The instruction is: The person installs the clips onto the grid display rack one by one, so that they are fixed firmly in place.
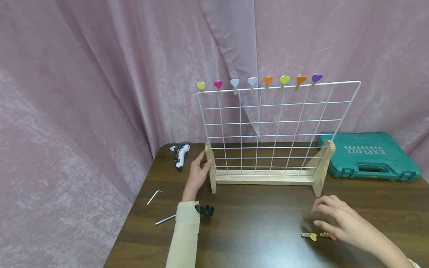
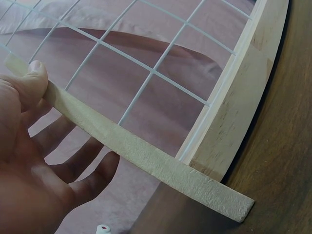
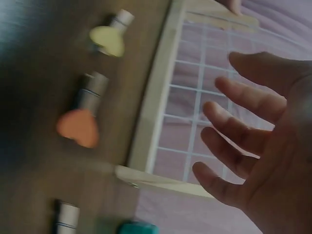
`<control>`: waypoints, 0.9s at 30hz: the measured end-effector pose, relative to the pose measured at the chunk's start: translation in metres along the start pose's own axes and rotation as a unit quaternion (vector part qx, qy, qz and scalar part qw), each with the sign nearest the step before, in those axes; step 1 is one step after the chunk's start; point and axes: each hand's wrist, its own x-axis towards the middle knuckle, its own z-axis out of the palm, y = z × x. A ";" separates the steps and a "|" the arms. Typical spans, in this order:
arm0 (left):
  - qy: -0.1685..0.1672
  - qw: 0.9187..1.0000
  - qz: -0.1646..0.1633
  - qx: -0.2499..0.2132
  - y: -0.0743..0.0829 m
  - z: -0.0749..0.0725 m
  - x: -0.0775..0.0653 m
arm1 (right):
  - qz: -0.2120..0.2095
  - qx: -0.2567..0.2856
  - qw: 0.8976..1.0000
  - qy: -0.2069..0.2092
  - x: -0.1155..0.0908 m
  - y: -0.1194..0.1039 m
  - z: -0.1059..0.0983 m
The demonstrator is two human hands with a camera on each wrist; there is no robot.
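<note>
A white wire grid (image 1: 258,121) stands upright in a wooden stand (image 1: 264,180). Several small heart clothespins, among them a pink one (image 1: 218,85) and a purple one (image 1: 317,78), are clipped along its top wire. My left hand (image 1: 197,173) grips the stand's left side post (image 2: 146,156), thumb on one face and fingers behind. Over the table at the right, my right hand (image 1: 345,223) is held with fingers spread apart and nothing in them. Below it lie a yellow heart clothespin (image 3: 108,41) and an orange heart clothespin (image 3: 79,127); part of another clothespin (image 3: 67,217) shows in the right wrist view.
A green tool case (image 1: 372,156) lies at the back right, beside the stand. On the left side of the brown table (image 1: 254,219) are a white glue gun (image 1: 181,154), a hex key (image 1: 154,197) and a metal bolt (image 1: 165,220), partly covered by the left sleeve. Pink curtains hang behind.
</note>
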 end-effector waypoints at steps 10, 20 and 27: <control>0.004 1.000 -0.004 0.002 0.002 0.000 -0.001 | -0.012 -0.020 0.996 -0.091 -0.021 0.003 0.031; 0.001 1.000 0.004 -0.010 0.000 0.000 -0.001 | -0.040 -0.043 0.995 -0.077 -0.028 0.006 0.043; -0.001 1.000 0.007 -0.017 -0.001 0.000 0.000 | -0.034 -0.047 0.993 -0.107 -0.023 0.007 0.043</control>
